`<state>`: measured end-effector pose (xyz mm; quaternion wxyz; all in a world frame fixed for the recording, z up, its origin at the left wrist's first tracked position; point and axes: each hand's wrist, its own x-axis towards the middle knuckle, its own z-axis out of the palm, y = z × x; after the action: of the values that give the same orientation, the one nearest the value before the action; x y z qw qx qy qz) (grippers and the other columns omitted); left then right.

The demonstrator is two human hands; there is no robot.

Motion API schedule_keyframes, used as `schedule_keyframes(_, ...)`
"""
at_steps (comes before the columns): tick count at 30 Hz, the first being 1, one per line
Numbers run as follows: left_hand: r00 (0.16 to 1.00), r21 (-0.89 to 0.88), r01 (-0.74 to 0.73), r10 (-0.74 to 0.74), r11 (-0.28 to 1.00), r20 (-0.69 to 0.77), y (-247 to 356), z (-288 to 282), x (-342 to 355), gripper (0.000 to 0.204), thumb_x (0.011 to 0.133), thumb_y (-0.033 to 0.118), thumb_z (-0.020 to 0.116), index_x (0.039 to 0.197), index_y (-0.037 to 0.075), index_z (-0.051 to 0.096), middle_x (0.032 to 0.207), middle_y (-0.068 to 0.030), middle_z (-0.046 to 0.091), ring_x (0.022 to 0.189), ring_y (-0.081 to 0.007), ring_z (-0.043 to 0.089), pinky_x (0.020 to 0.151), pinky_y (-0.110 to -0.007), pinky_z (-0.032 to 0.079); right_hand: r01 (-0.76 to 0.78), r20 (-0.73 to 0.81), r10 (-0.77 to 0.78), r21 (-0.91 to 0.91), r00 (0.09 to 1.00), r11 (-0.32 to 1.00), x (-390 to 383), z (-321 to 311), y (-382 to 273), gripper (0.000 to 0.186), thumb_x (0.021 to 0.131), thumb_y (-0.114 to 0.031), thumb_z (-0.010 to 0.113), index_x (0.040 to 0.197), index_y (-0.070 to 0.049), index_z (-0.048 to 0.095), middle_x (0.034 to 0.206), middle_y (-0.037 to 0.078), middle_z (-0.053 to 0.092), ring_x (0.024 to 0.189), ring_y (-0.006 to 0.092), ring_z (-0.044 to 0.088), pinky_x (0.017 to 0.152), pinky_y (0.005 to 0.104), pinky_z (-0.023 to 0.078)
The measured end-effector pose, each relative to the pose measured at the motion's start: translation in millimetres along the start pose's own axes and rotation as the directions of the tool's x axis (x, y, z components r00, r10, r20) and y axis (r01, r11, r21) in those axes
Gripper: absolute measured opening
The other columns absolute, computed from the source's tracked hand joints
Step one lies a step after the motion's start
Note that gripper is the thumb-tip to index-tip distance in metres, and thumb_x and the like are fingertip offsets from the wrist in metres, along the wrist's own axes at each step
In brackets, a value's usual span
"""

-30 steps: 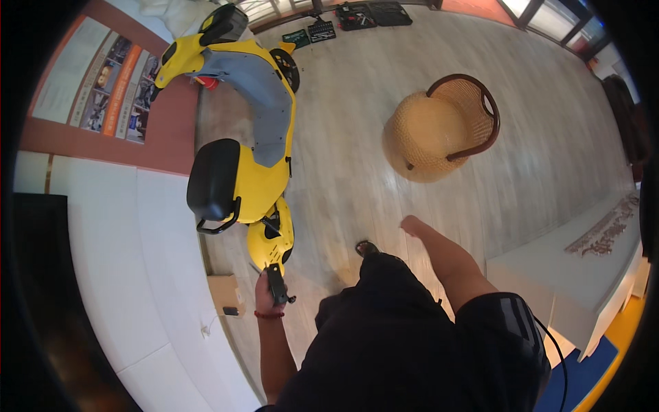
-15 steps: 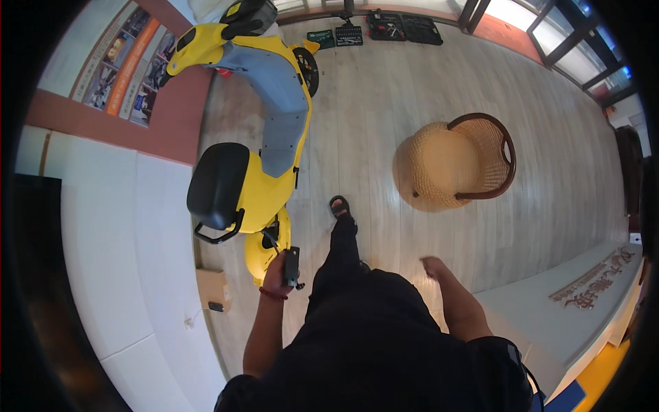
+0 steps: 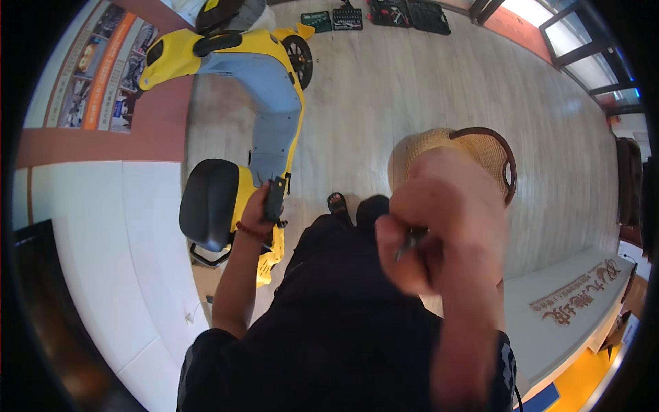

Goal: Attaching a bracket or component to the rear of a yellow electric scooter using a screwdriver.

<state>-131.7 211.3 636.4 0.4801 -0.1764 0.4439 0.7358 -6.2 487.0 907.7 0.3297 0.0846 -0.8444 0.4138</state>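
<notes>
My left hand (image 3: 255, 209), with a red bead bracelet at the wrist, grips a black box-shaped part (image 3: 275, 199). Thin dark wires show at its upper end. Hand and part are over the side of a yellow scooter (image 3: 247, 180) with a black seat (image 3: 215, 204) and a grey footboard (image 3: 269, 141). Raised close to the camera, my right hand (image 3: 453, 216) is large and blurred. Its fingers are closed around a small dark metallic piece (image 3: 412, 242), too smeared to name. This hand hides part of a wicker chair (image 3: 427, 145).
At the far end, open tool cases (image 3: 390, 14) and a socket set (image 3: 347, 18) lie on the wooden floor (image 3: 357, 117). White cabinets (image 3: 144, 226) line the left side. A white counter (image 3: 528, 295) with raised lettering stands at the lower right.
My right hand has risen from low at my side to close before the camera, with a small piece showing in its fingers. My left hand has moved forward along the scooter, still gripping the part.
</notes>
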Motion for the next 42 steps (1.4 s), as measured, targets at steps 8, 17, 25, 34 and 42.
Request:
schedule_keyframes(8,0.99,0.057,-0.105,0.11,0.993,-0.085,30,58,77,0.025,0.091,0.032,0.046,0.094,0.008,0.053,0.075,-0.0025,0.058,0.059,-0.013,0.056,0.048,-0.026,0.047,-0.132,0.284,0.159,-0.111,0.946,0.985,72,-61,43,0.024,0.066,-0.003,0.067,0.08,-0.006,0.047,0.066,0.002,0.045,0.054,0.0194,0.047,0.052,0.0333,0.045)
schedule_keyframes(17,0.989,-0.222,-0.128,0.11,0.967,-0.095,21,112,126,0.025,0.088,0.033,0.051,0.093,0.008,0.052,0.069,-0.0028,0.055,0.053,-0.013,0.052,0.049,-0.025,0.045,-0.145,0.403,0.163,-0.075,0.901,0.987,141,-99,127,0.023,0.068,-0.005,0.067,0.079,-0.006,0.046,0.071,0.004,0.044,0.06,0.0216,0.051,0.054,0.0346,0.046)
schedule_keyframes(25,0.924,-0.226,-0.267,0.182,0.937,-0.337,-6,144,111,0.024,0.088,0.032,0.05,0.089,0.008,0.053,0.07,-0.0021,0.056,0.053,-0.0127,0.054,0.046,-0.025,0.047,-0.139,0.541,0.037,0.148,0.84,0.979,175,-77,165,0.021,0.068,-0.004,0.065,0.078,-0.006,0.046,0.07,0.005,0.046,0.06,0.0223,0.052,0.054,0.0346,0.047)
schedule_keyframes(34,0.849,-0.368,-0.431,0.232,0.824,-0.475,-58,137,46,0.026,0.089,0.033,0.05,0.096,0.009,0.055,0.073,-0.0006,0.058,0.056,-0.0111,0.056,0.048,-0.024,0.048,-0.599,0.8,0.283,0.117,0.529,0.792,36,55,277,0.019,0.082,-0.001,0.047,0.096,-0.001,0.059,0.074,0.003,0.06,0.053,0.0061,0.048,0.047,0.0218,0.038)
schedule_keyframes(42,0.689,-0.431,-0.675,0.303,0.599,-0.658,-150,101,-26,0.025,0.091,0.028,0.049,0.097,0.005,0.056,0.079,-0.0011,0.06,0.063,-0.0081,0.057,0.054,-0.023,0.048,-0.701,0.995,-0.01,-0.064,-0.101,0.71,-52,130,211,0.019,0.088,-0.015,0.049,0.096,-0.001,0.059,0.076,0.001,0.057,0.063,0.0068,0.049,0.058,0.021,0.041)
